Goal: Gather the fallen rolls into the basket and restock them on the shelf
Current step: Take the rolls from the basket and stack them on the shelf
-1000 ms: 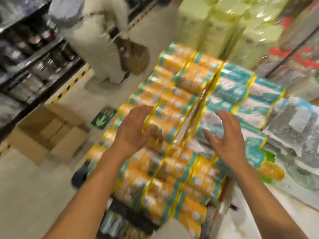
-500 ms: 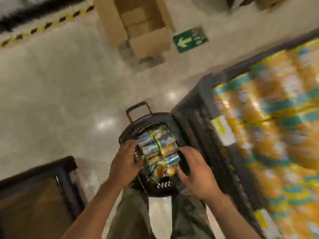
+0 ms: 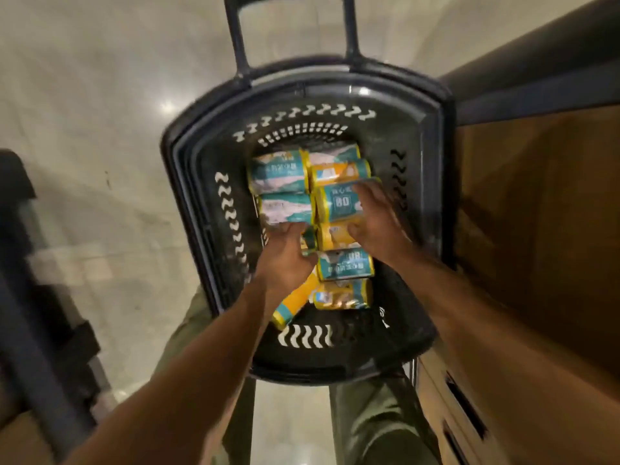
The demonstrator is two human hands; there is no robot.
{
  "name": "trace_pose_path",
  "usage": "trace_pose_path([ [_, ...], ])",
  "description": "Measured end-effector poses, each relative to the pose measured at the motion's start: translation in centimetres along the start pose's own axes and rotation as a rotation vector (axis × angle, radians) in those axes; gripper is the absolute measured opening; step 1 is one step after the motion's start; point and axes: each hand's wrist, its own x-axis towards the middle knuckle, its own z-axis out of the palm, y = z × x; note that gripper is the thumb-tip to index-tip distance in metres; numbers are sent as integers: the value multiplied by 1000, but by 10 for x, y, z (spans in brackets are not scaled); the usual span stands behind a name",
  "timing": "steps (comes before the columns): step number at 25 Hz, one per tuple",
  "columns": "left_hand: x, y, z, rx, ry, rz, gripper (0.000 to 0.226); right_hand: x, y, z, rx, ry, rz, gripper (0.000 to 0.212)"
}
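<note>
Change vs. 0.5 s ago: the view now sits closer and almost straight above the basket [image 3: 188,182], which fills the centre. The cardboard boxes, the green arrow sign and the stacked shelf stock are out of view. The hands, then at the outer sides of the load, now lie on top of it.

Left hand [image 3: 285,260]: in the basket, its fingers bent down onto the seam between the two columns of rolls [image 3: 278,172], touching the end of a small roll. Blur hides the fingertips, so I cannot tell whether they pinch it.

Rolls: all inside the basket, teal and yellow wrappers, lying on their sides in two columns. One yellow roll [image 3: 295,303] lies tilted under the left wrist.

Right hand [image 3: 375,226]: fingers spread over the far edge of the teal roll [image 3: 339,206] marked "80", thumb at its near edge, so it grips that roll.

Surface and room: a dark fixture [image 3: 30,297] at far left, blurred. Pale polished floor [image 3: 84,95] with lamp glints. The basket stands on the floor, its pull handle [image 3: 292,28] raised at the far end. Olive trousers [image 3: 375,424] show below it. A brown panel [image 3: 536,229] with a dark frame stands just beside the basket on the right.
</note>
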Motion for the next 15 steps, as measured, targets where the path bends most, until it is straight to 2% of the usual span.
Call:
trace_pose_path([
  [2, 7, -10, 40, -139, 2, -76, 62, 23, 13, 12, -138, -60, -79, 86],
  [4, 15, -15, 66, -384, -28, -154, 71, 37, 22, 22, -240, -84, -102, 90],
  [7, 33, -20, 93, -674, -57, -199, 73, 48, 27, 34, -281, -4, -111, 89],
  [11, 48, -20, 98, -689, 76, -170, 73, 48, 29, 37, -192, 77, -116, 91],
  [15, 45, -19, 98, -650, 55, -89, 69, 43, 24, 36, -99, 134, -99, 90],
])
